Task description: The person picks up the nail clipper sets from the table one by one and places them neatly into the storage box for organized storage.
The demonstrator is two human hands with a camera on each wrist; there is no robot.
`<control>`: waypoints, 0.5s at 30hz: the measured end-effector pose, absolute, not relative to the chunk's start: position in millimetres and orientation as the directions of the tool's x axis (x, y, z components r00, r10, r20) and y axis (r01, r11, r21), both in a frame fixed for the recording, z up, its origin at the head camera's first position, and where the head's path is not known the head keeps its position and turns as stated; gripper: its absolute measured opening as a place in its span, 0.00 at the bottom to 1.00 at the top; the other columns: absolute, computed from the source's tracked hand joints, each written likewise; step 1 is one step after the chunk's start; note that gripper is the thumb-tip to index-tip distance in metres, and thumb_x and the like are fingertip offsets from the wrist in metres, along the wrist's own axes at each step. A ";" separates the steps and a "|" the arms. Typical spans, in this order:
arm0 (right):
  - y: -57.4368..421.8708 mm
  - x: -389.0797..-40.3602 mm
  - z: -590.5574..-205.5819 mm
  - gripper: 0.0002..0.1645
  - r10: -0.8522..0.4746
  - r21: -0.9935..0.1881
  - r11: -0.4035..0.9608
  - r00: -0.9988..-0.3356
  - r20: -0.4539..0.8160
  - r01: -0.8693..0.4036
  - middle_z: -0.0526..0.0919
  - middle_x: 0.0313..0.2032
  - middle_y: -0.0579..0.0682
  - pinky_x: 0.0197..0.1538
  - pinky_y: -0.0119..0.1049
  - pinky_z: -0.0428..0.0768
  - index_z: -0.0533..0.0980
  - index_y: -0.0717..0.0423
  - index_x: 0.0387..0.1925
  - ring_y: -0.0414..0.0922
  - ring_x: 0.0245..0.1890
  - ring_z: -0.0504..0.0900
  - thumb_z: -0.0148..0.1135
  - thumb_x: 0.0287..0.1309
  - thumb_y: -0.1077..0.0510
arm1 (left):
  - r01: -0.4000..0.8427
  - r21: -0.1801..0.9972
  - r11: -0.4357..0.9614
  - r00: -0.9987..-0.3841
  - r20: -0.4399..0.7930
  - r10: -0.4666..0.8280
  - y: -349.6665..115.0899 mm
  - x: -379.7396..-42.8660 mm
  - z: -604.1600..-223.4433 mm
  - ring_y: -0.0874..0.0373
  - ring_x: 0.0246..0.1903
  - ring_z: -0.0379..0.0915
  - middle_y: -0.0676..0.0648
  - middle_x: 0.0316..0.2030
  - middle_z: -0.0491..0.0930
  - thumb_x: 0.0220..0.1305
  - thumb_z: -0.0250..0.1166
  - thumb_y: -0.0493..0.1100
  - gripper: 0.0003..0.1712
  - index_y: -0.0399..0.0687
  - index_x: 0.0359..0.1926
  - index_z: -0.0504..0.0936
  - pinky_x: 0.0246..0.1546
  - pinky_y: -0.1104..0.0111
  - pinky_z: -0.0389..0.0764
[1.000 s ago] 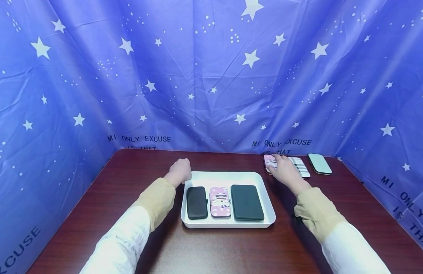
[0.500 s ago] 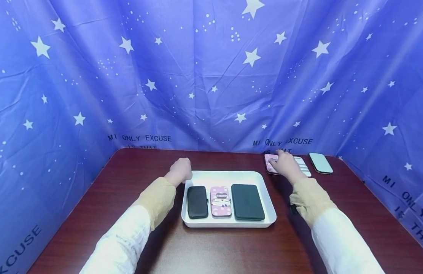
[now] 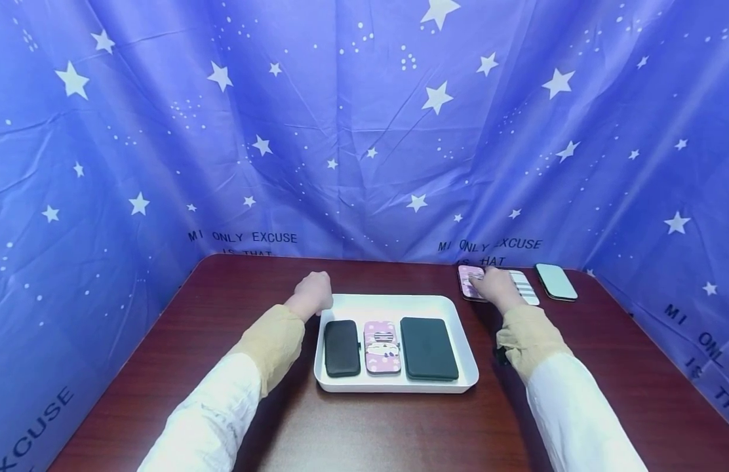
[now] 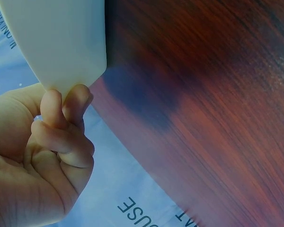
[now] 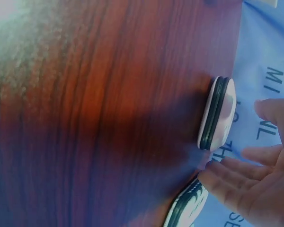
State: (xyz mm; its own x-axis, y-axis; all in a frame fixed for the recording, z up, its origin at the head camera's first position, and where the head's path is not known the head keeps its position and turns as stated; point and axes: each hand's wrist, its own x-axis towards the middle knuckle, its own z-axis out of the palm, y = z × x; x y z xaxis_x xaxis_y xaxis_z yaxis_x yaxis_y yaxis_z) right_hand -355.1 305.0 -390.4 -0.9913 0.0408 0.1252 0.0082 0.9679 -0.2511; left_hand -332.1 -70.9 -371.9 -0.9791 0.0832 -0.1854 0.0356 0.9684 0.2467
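Note:
My left hand [image 3: 313, 293] pinches the far left corner of the white tray [image 3: 400, 387] between thumb and curled fingers; the left wrist view shows this grip on the tray corner [image 4: 61, 42]. At the table's back right, my right hand [image 3: 499, 288] hovers over the gap between a flat pink patterned case [image 3: 469, 275] and a black-and-white striped case [image 3: 525, 288], partly covering both. In the right wrist view its fingers [image 5: 232, 182] are loosely spread and hold nothing, close by the pink case [image 5: 218, 113] and the striped case [image 5: 187, 203].
Inside the tray lie a black case [image 3: 342, 349], a second pink patterned case [image 3: 382, 347] and a larger dark green case [image 3: 429, 349]. A mint green case [image 3: 556, 282] lies at the far right of the brown table [image 3: 394, 432]. A blue star-print curtain [image 3: 341, 131] surrounds the table.
My right hand has shifted a little to the right, uncovering more of the pink case and overlapping the striped one. My left hand keeps its hold on the tray corner.

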 end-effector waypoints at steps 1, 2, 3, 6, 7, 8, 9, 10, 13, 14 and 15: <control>305.5 -355.1 -391.4 0.32 0.045 -0.251 0.968 -0.991 0.122 0.013 0.75 0.49 0.82 0.57 0.61 0.75 0.71 0.83 0.50 0.76 0.52 0.75 0.53 0.65 0.52 | 0.034 0.248 0.968 -0.979 -0.187 0.082 -70.9 -331.9 -372.1 0.57 0.17 0.77 0.45 0.25 0.81 0.57 0.60 0.29 0.18 0.36 0.51 0.78 0.19 0.67 0.76; 306.2 -355.2 -392.2 0.31 0.048 -0.249 0.968 -0.992 0.117 0.017 0.75 0.48 0.82 0.56 0.61 0.75 0.72 0.84 0.48 0.75 0.51 0.75 0.53 0.65 0.52 | 0.032 0.247 0.968 -0.979 -0.187 0.080 -71.1 -331.7 -372.3 0.57 0.17 0.76 0.44 0.26 0.81 0.57 0.60 0.29 0.19 0.36 0.52 0.77 0.19 0.67 0.76; 306.9 -355.1 -392.9 0.31 0.049 -0.249 0.968 -0.993 0.109 0.021 0.76 0.47 0.81 0.56 0.60 0.75 0.73 0.84 0.45 0.75 0.50 0.76 0.52 0.65 0.52 | 0.031 0.246 0.969 -0.979 -0.188 0.079 -71.3 -331.6 -372.7 0.56 0.18 0.76 0.44 0.26 0.81 0.56 0.60 0.29 0.20 0.36 0.52 0.77 0.19 0.67 0.76; 308.8 -354.9 -393.8 0.30 0.071 -0.258 0.965 -0.995 0.076 0.049 0.77 0.45 0.81 0.54 0.59 0.76 0.75 0.85 0.39 0.74 0.48 0.77 0.51 0.65 0.52 | 0.036 0.241 0.970 -0.980 -0.183 0.082 -71.5 -331.6 -373.2 0.56 0.19 0.77 0.44 0.27 0.81 0.56 0.61 0.29 0.20 0.36 0.52 0.77 0.19 0.67 0.76; 309.4 -355.6 -393.8 0.30 0.080 -0.262 0.963 -0.995 0.066 0.060 0.77 0.45 0.81 0.54 0.59 0.76 0.75 0.85 0.39 0.74 0.48 0.78 0.51 0.65 0.53 | 0.039 0.242 0.970 -0.979 -0.183 0.085 -71.7 -331.8 -373.3 0.55 0.19 0.77 0.44 0.28 0.81 0.56 0.61 0.29 0.19 0.36 0.51 0.77 0.19 0.67 0.76; 310.0 -356.6 -393.9 0.30 0.084 -0.261 0.963 -0.995 0.057 0.067 0.77 0.45 0.81 0.54 0.59 0.77 0.75 0.85 0.39 0.73 0.48 0.78 0.51 0.65 0.53 | 0.041 0.242 0.969 -0.980 -0.181 0.086 -72.0 -332.2 -373.3 0.55 0.19 0.77 0.44 0.28 0.81 0.55 0.61 0.29 0.19 0.36 0.50 0.77 0.19 0.67 0.76; 310.4 -357.9 -393.9 0.30 0.093 -0.264 0.961 -0.994 0.049 0.077 0.77 0.45 0.81 0.54 0.59 0.77 0.74 0.85 0.39 0.73 0.48 0.78 0.51 0.65 0.53 | 0.042 0.244 0.969 -0.980 -0.180 0.088 -72.3 -332.6 -373.2 0.55 0.19 0.77 0.44 0.28 0.81 0.55 0.61 0.29 0.18 0.36 0.49 0.78 0.19 0.68 0.76; 311.7 -358.4 -394.6 0.30 0.103 -0.264 0.961 -0.994 0.043 0.088 0.76 0.45 0.81 0.55 0.58 0.77 0.74 0.85 0.39 0.73 0.49 0.78 0.50 0.65 0.53 | 0.044 0.245 0.969 -0.980 -0.180 0.090 -71.6 -332.7 -373.3 0.55 0.19 0.77 0.44 0.28 0.81 0.55 0.61 0.28 0.18 0.36 0.49 0.78 0.18 0.68 0.76; 314.3 -361.7 -397.0 0.31 0.116 -0.261 0.960 -0.993 0.037 0.102 0.75 0.47 0.82 0.56 0.58 0.76 0.73 0.86 0.41 0.74 0.50 0.77 0.49 0.64 0.53 | 0.046 0.236 0.971 -0.980 -0.179 0.090 -70.9 -333.5 -374.0 0.55 0.18 0.76 0.44 0.26 0.81 0.55 0.61 0.29 0.18 0.36 0.49 0.78 0.18 0.68 0.76; 314.6 -362.8 -397.9 0.31 0.122 -0.262 0.959 -0.992 0.036 0.108 0.75 0.47 0.82 0.56 0.58 0.76 0.73 0.86 0.42 0.74 0.50 0.76 0.49 0.64 0.53 | 0.044 0.236 0.971 -0.980 -0.180 0.088 -70.8 -333.7 -374.2 0.56 0.18 0.76 0.45 0.26 0.81 0.55 0.61 0.29 0.19 0.36 0.50 0.77 0.18 0.68 0.76; 314.9 -363.6 -398.8 0.32 0.130 -0.265 0.957 -0.991 0.036 0.116 0.75 0.47 0.82 0.56 0.58 0.76 0.73 0.86 0.42 0.74 0.51 0.76 0.49 0.64 0.53 | 0.043 0.233 0.971 -0.980 -0.180 0.087 -70.6 -333.9 -374.6 0.56 0.17 0.76 0.45 0.25 0.80 0.56 0.61 0.29 0.19 0.36 0.51 0.77 0.18 0.68 0.76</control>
State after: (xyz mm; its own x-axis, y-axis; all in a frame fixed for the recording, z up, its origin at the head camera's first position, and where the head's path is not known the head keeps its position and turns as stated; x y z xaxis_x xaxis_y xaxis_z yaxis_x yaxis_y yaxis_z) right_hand -363.6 314.9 -398.8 -0.9909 0.1296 0.0357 0.1157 0.9572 -0.2655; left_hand -333.9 -70.6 -374.6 -0.9798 0.0868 -0.1803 0.0431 0.9714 0.2335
